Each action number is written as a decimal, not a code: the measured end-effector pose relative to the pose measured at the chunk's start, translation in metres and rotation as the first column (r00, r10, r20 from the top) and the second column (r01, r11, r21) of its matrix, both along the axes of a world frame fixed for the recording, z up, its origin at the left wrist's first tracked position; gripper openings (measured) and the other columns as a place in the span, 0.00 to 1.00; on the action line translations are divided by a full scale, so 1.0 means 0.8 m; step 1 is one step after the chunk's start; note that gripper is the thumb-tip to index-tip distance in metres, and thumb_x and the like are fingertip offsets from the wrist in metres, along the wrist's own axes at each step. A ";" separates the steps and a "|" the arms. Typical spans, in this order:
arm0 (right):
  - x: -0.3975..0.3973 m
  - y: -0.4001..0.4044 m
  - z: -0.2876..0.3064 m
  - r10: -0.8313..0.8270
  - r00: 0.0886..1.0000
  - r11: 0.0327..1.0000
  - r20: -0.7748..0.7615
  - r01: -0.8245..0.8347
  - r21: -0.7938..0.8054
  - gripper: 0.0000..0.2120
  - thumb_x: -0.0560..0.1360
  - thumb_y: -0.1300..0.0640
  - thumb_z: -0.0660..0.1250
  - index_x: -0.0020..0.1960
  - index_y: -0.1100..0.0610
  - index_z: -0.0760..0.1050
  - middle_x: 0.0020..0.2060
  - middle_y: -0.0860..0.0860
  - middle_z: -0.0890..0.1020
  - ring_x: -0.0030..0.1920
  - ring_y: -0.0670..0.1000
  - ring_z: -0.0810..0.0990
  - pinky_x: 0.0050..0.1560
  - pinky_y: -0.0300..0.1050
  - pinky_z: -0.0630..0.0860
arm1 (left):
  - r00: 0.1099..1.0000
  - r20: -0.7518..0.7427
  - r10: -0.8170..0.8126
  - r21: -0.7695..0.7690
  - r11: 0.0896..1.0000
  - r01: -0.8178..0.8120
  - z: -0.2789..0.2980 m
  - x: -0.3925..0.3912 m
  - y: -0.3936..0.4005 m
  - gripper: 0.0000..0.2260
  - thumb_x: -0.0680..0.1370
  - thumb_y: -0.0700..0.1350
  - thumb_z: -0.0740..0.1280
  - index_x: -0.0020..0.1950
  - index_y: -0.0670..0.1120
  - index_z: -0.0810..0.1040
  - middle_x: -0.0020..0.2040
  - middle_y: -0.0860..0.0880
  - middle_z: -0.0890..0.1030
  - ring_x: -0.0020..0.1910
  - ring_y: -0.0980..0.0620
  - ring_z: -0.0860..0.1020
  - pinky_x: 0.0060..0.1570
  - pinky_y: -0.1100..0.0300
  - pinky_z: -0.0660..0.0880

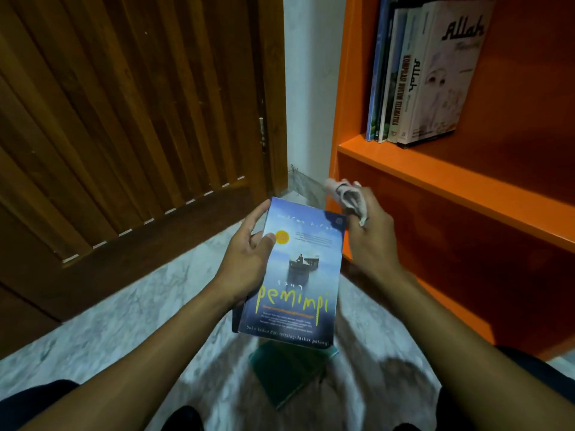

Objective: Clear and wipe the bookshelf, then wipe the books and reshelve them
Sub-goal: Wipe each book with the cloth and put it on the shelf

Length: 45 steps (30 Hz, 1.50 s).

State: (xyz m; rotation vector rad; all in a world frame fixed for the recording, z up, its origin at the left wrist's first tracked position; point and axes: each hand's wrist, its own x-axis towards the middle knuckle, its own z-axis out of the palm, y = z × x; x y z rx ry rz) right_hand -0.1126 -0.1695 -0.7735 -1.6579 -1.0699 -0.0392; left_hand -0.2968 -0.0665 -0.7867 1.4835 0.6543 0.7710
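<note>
The left hand (249, 262) grips the blue book (298, 275) by its left edge above the floor (124, 321). The right hand (370, 237), just beside the book's right edge, clutches a cloth (348, 194) near the orange bookshelf (435, 178).

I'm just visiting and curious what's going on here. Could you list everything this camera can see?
blue book: one, blue cover with yellow title, held above the floor.
cloth: one, pale, bunched in the right hand.
shelved books: about five, mostly white and blue, upright at the shelf's left end.
bookshelf: one, orange, right side.
green book: one, dark green, flat on the floor below the blue book.
door: one, brown slatted wood, left.
floor: grey-white marble pattern.
left hand: grips the blue book's left edge.
right hand: grips the cloth, beside the blue book.
</note>
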 end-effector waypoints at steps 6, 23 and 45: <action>-0.038 0.002 -0.030 0.266 0.961 0.956 0.072 -0.254 -0.146 0.26 0.74 0.67 0.61 0.71 0.56 0.71 0.71 0.51 0.72 0.72 0.43 0.64 0.76 0.54 0.59 | 0.992 0.114 0.054 0.003 0.999 -0.054 0.019 0.003 -0.004 0.23 0.84 0.35 0.58 0.74 0.56 0.67 0.45 0.52 0.87 0.46 0.45 0.83 0.47 0.51 0.79; -0.072 -0.009 -0.032 0.546 0.794 0.765 -0.269 -0.603 -0.227 0.07 0.82 0.56 0.63 0.51 0.45 0.74 0.45 0.37 0.80 0.45 0.31 0.77 0.46 0.33 0.71 | 0.906 0.085 0.415 -0.033 0.910 -0.414 0.018 -0.035 0.067 0.21 0.83 0.37 0.58 0.74 0.55 0.68 0.49 0.59 0.85 0.45 0.53 0.83 0.42 0.57 0.79; -0.088 0.008 -0.068 0.415 0.907 0.865 -0.067 -0.416 -0.281 0.23 0.78 0.55 0.56 0.73 0.51 0.68 0.75 0.47 0.67 0.78 0.51 0.57 0.76 0.58 0.57 | 0.960 0.151 0.237 -0.381 0.910 -0.165 0.009 0.002 0.005 0.21 0.82 0.33 0.58 0.67 0.54 0.75 0.54 0.44 0.85 0.49 0.45 0.84 0.49 0.50 0.82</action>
